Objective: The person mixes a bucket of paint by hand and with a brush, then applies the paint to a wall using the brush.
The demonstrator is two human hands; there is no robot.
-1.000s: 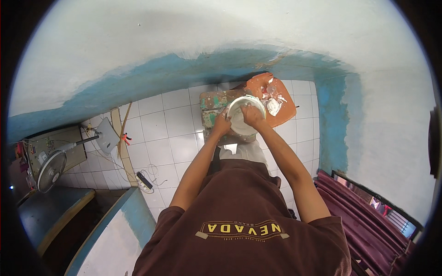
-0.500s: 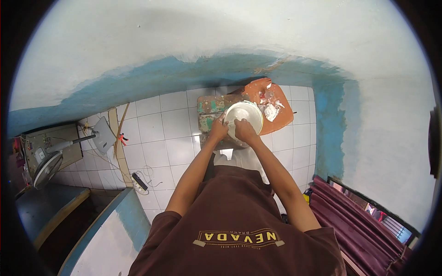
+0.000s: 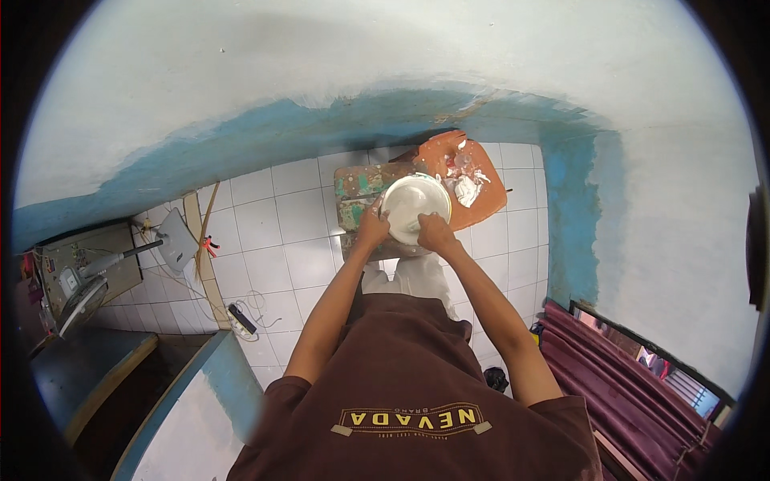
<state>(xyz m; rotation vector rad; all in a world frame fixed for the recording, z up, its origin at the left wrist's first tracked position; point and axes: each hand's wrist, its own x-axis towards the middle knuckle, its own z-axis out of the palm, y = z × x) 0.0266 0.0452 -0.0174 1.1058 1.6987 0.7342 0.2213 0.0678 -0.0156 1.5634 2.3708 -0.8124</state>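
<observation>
A round white bucket (image 3: pixel 415 192) with pale, paint-like contents stands on a worn wooden stool (image 3: pixel 350 183) spotted with green paint. My left hand (image 3: pixel 374 228) grips the bucket's left rim, fingers curled over it. Over the near right side of the bucket, my right hand (image 3: pixel 435 233) is closed in a fist. Whatever it holds is hidden by the fingers. Beside the bucket is an orange plastic chair (image 3: pixel 491 207) with a crumpled white cloth (image 3: pixel 467 191) and white smears on its seat.
A half-painted blue and white wall (image 3: pixel 321 132) rises ahead. At the left are a standing fan (image 3: pixel 80 305), a long stick (image 3: pixel 207 220) and a power strip (image 3: pixel 241 317) with loose cable on the tiled floor. A maroon curtain (image 3: pixel 609 385) hangs at the lower right.
My right hand has shifted from the bucket's middle toward its near right side. My left hand stays at the left rim. The whole view has shifted slightly.
</observation>
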